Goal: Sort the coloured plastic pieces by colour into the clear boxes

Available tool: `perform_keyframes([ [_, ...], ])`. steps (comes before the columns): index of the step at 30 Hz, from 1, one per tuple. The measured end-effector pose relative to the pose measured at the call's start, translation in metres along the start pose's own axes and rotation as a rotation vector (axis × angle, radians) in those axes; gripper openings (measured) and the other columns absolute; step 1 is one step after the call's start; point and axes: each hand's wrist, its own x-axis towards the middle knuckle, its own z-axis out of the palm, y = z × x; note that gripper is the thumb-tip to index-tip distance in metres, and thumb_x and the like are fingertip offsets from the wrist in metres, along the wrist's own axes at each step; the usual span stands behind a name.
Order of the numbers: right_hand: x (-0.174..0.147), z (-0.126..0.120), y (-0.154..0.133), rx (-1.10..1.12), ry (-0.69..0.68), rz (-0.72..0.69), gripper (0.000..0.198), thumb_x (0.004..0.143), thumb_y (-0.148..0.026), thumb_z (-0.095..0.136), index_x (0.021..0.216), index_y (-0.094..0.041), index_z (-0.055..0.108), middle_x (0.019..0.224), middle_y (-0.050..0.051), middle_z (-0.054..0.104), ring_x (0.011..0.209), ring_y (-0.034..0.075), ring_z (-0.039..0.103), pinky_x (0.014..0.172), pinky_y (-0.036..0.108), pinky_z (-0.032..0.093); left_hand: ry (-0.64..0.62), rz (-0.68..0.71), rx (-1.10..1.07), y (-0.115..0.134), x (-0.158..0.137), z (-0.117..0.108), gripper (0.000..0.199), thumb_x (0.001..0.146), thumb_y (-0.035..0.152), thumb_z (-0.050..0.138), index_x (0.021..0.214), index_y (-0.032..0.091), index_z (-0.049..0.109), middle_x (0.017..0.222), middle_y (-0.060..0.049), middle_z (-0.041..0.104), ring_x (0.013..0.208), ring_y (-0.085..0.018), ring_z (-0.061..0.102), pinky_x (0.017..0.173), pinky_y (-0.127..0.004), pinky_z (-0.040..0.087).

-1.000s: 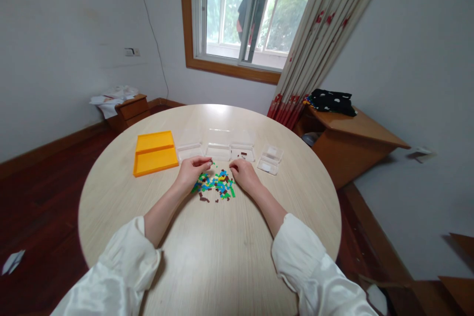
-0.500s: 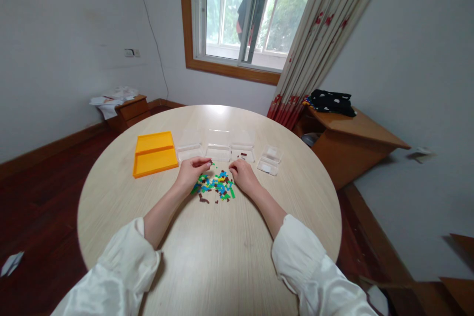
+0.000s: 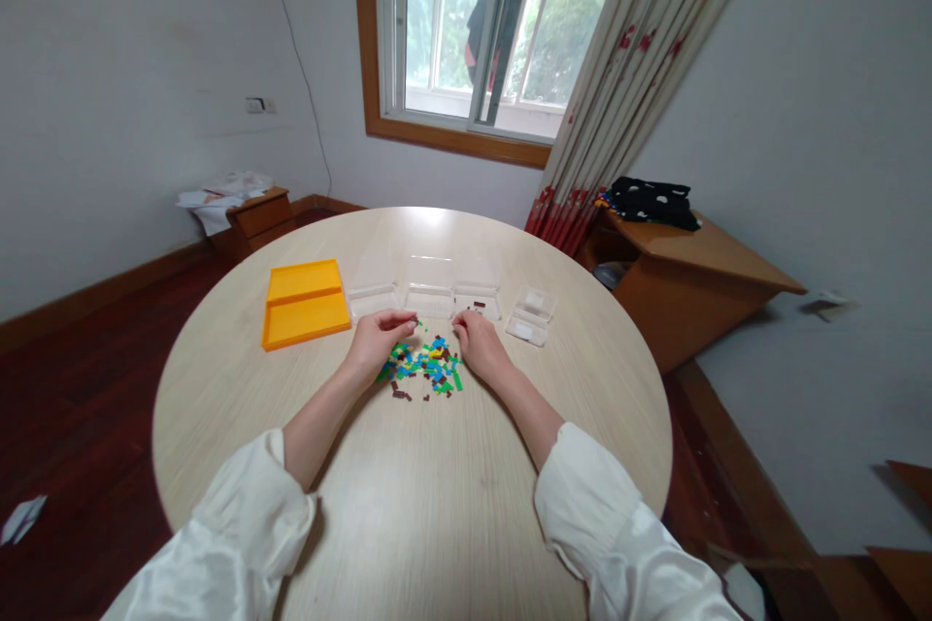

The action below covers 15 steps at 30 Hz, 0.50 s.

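My left hand [image 3: 375,344] is at the left edge of a pile of small building bricks [image 3: 429,364] in blue, green, yellow and brown. Its thumb and fingertips are pinched together on a tiny dark brown brick. My right hand [image 3: 477,344] hovers at the pile's right side, just in front of a clear plastic box [image 3: 497,303] with a few brown bricks in it. Its fingers are curled closed, and what they hold, if anything, is too small to make out. Several loose brown bricks [image 3: 400,393] lie at the near side of the pile.
Two more clear open boxes, a left one [image 3: 373,301] and a middle one [image 3: 429,299], stand behind the pile. To the right is a small clear lidded case [image 3: 530,315]. An orange two-part tray [image 3: 306,315] sits at left on the round table [image 3: 415,505].
My right hand has shifted very slightly at the edge of the pile. My left hand keeps its pinch in nearly the same place. The bricks and boxes look unchanged.
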Motion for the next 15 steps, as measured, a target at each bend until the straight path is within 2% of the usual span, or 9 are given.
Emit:
perform_keyframes([
  [9, -0.007, -0.007, -0.034, 0.304, 0.049, -0.064, 0.014, 0.082, -0.017, 0.044, 0.079, -0.018, 0.057, 0.073, 0.002, 0.061, 0.069, 0.014, 0.056, 0.067, 0.025, 0.043, -0.044, -0.018, 0.001, -0.004, 0.001, 0.000, 0.044, 0.039, 0.039, 0.084, 0.073, 0.014, 0.072, 0.069, -0.005, 0.070, 0.068, -0.016, 0.061, 0.076, -0.033, 0.047],
  [15, -0.009, -0.001, -0.038, 0.530, 0.056, 0.013, 0.009, 0.078, -0.024, 0.054, 0.082, -0.018, 0.059, 0.076, 0.002, 0.064, 0.069, 0.015, 0.058, 0.066, 0.027, 0.047, -0.092, -0.010, 0.035, -0.004, 0.001, 0.001, 0.038, 0.043, 0.034, 0.082, 0.074, 0.013, 0.072, 0.072, -0.006, 0.071, 0.070, -0.018, 0.062, 0.075, -0.033, 0.046],
])
